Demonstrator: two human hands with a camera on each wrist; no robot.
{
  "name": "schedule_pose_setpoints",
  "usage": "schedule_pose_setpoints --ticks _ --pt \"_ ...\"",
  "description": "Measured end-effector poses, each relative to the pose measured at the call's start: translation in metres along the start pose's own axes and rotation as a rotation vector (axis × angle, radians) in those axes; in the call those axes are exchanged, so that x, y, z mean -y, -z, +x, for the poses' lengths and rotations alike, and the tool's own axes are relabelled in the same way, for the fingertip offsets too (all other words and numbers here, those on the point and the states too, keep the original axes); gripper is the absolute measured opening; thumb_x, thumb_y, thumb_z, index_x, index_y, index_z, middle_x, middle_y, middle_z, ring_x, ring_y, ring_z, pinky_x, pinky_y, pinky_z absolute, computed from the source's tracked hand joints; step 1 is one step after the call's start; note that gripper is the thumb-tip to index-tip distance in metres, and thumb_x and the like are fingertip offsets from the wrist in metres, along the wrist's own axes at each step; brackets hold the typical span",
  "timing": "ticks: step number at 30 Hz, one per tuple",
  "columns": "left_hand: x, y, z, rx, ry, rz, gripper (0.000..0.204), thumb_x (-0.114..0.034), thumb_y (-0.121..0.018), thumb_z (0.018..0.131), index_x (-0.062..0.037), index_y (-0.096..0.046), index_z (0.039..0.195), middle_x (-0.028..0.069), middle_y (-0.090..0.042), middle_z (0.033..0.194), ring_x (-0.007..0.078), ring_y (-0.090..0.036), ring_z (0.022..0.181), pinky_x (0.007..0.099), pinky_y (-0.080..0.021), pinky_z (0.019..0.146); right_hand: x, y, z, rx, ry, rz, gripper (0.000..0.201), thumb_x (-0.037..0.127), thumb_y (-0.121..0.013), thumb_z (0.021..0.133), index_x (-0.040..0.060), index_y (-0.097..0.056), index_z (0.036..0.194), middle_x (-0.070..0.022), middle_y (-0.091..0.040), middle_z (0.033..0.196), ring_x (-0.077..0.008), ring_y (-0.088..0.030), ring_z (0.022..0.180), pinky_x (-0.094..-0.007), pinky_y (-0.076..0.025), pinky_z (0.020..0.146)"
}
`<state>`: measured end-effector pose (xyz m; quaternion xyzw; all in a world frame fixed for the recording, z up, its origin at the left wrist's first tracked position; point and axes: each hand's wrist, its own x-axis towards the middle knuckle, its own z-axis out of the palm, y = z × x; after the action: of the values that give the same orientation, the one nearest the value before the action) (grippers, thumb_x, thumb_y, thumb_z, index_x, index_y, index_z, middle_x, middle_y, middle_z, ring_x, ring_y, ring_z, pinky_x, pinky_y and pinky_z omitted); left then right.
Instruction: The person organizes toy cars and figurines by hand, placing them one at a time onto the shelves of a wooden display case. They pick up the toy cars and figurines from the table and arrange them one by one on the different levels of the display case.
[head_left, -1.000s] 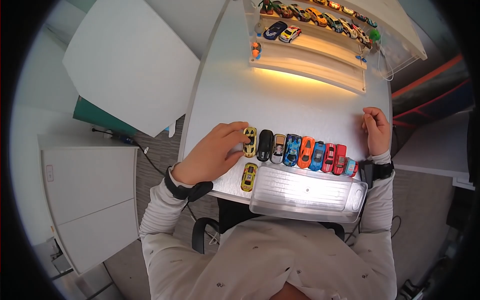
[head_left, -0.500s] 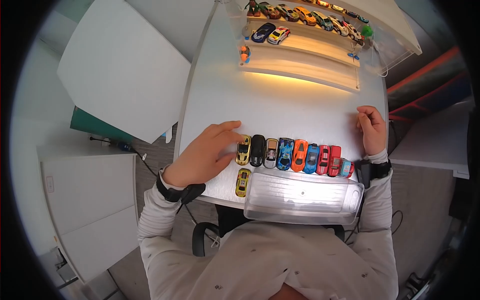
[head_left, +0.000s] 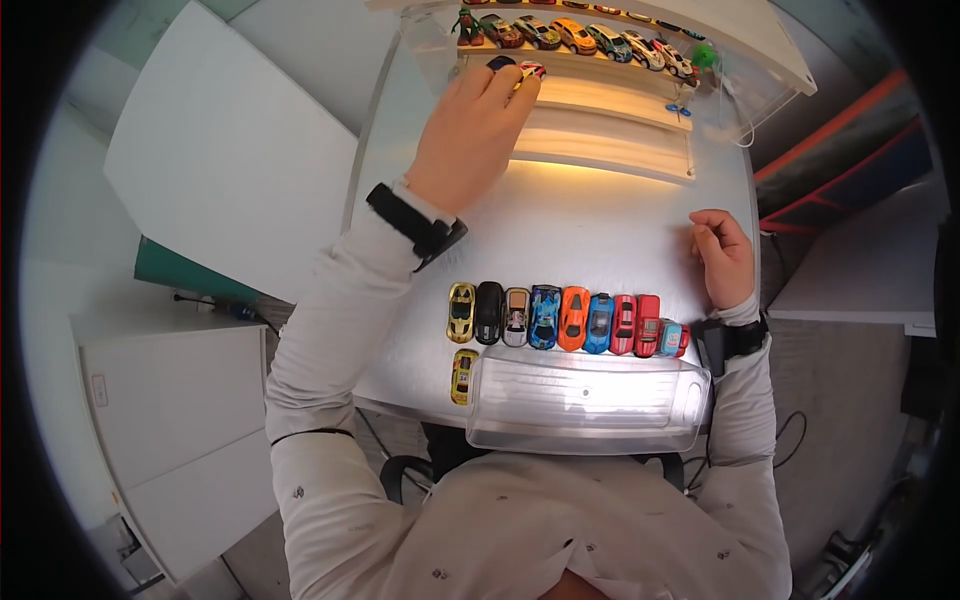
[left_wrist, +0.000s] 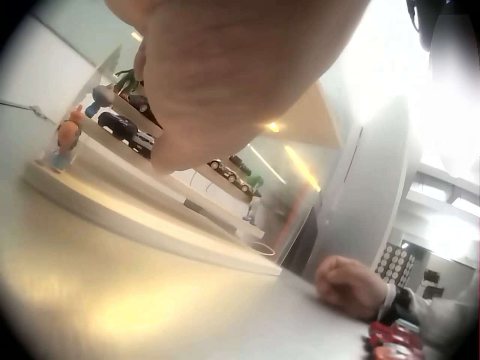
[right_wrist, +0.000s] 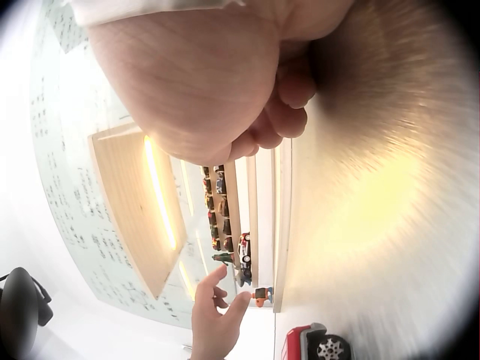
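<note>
My left hand (head_left: 472,135) reaches over the left end of the wooden display shelf (head_left: 615,105), its fingers at a white, yellow and red toy car (head_left: 533,70) beside a dark blue toy car (head_left: 500,62). In the right wrist view the left thumb and forefinger (right_wrist: 217,315) stand apart. My right hand (head_left: 722,255) rests idle on the tabletop, fingers loosely curled, holding nothing. Between the arms is a row of several toy cars, from a gold car (head_left: 461,312) and a black car (head_left: 488,312) to a red and light-blue truck (head_left: 674,338). A yellow car (head_left: 463,376) lies below the gold one.
A clear plastic tray (head_left: 590,400) stands at the table's near edge, below the row. More toy cars (head_left: 577,36) fill the upper shelf tier. Small figures stand at its ends, one of them green (head_left: 704,57). A white cabinet (head_left: 175,440) is at the left.
My left hand has left the gold car and moved up to the shelf. The gold car stays in the row. My right hand keeps its place on the table; the view has shifted slightly.
</note>
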<state>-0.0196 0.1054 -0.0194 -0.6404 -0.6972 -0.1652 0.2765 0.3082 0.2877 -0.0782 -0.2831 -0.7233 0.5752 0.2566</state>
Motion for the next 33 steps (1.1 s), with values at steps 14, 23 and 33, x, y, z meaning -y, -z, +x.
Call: schedule_pose_setpoints --ticks 14,23,33 --pt "0.013 -0.019 0.021 0.020 -0.184 0.177 0.027 -0.009 -0.064 0.082 -0.0046 -0.067 0.108 0.0043 -0.067 0.113 0.0231 -0.060 0.102 0.0361 -0.049 0.092 0.004 0.000 0.000 0.014 0.005 -0.020 0.016 0.006 -0.057 0.101 0.0003 -0.065 0.113 0.0024 -0.060 0.086 -0.0046 -0.053 0.073 -0.0201 -0.043 0.066" --pt "0.002 0.033 -0.033 -0.002 -0.145 -0.046 0.025 -0.003 -0.070 0.081 -0.0025 -0.066 0.106 0.0089 -0.071 0.113 0.0285 -0.067 0.096 0.0402 -0.055 0.084 0.004 0.000 -0.001 -0.004 -0.003 -0.028 0.016 0.006 -0.057 0.102 0.0002 -0.065 0.114 0.0026 -0.060 0.087 -0.0044 -0.052 0.074 -0.0199 -0.043 0.067" --pt "-0.038 0.124 -0.171 0.228 0.111 -0.148 0.032 0.002 -0.069 0.076 0.0017 -0.067 0.109 0.0150 -0.069 0.117 0.0325 -0.066 0.099 0.0413 -0.055 0.085 -0.006 0.004 0.002 0.003 0.005 -0.001 0.016 0.005 -0.055 0.102 0.0006 -0.064 0.114 0.0014 -0.059 0.086 -0.0051 -0.050 0.072 -0.0205 -0.041 0.067"
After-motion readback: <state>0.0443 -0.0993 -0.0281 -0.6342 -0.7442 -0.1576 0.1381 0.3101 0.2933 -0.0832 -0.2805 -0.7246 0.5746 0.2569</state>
